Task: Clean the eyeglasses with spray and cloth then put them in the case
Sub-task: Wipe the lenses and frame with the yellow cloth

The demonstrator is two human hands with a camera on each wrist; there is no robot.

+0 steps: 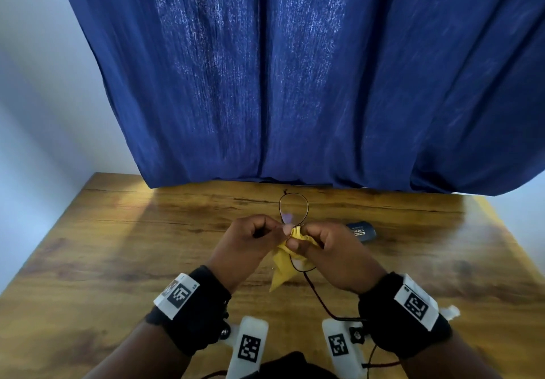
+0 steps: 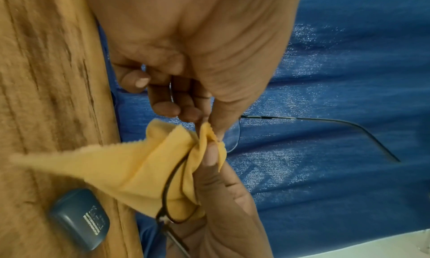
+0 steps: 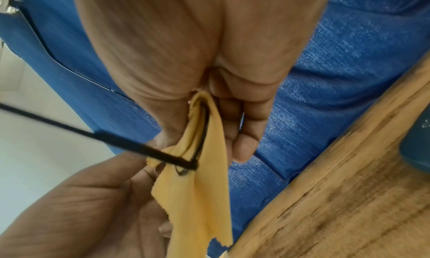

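Above the table [image 1: 118, 248], the left hand [image 1: 244, 243] pinched the eyeglasses [image 1: 293, 210] steady so the right hand [image 1: 330, 254] could rub one lens through the pinched yellow cloth [image 1: 283, 269].

We see a wooden bench [image 1: 118, 245] with dark grain streaks and a glossy sheen, light reflecting off its surface. Behind it hangs a deep blue curtain [image 1: 295, 83] in vertical folds, with pale walls [image 1: 44, 98] at either side.
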